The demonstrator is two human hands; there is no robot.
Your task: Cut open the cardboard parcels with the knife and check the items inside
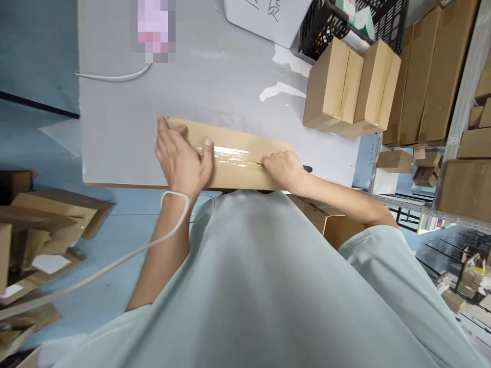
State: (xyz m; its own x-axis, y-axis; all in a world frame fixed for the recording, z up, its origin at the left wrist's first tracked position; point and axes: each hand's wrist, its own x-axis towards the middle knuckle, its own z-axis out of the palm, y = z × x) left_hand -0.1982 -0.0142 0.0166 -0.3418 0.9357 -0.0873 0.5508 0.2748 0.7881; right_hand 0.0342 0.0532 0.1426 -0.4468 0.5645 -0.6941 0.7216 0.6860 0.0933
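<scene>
One taped box (238, 177)
L hand (182, 162) open, 9 o'clock; R hand (284, 167), 3 o'clock, grips tool (308, 168); prob. best slit shallow.

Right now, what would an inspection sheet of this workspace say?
Surface: grey table, white patches.
Job's things: box with clear tape; dark tool, mostly hidden.
Clutter: two cartons, crate, white bin.
Grippers: left hand spread on the box; right hand curled around the tool.
Cables: one at the left wrist, another on the table.
Surroundings: loose cardboard left, shelved boxes right.
</scene>
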